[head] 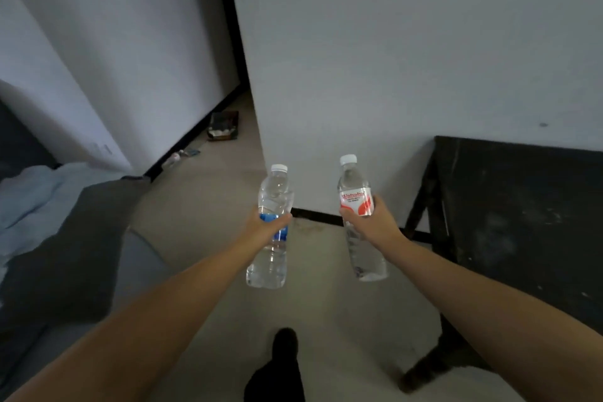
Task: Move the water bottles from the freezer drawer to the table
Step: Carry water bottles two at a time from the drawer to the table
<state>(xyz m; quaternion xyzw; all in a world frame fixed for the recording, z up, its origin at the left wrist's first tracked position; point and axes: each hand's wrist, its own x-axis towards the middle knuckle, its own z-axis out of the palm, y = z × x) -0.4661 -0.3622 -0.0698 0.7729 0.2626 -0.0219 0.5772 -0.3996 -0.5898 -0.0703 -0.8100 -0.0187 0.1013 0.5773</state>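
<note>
Both arms reach forward over the floor, each carrying a clear plastic water bottle with a white cap. My left hand (266, 227) grips the blue-labelled bottle (272, 192) around its middle, held upright. My right hand (370, 222) grips the red-labelled bottle (354, 186) around its label, tilted slightly left at the top. A dark wooden table (522, 215) stands to the right against the white wall, its top close beside my right forearm. The freezer drawer is not in view.
A grey sofa (75, 251) with a pale blue cloth (29, 192) fills the left side. A white wall corner (257, 127) juts out straight ahead. A small box of clutter (223, 126) lies on the floor in the passage behind it. My dark shoe (285, 346) is below.
</note>
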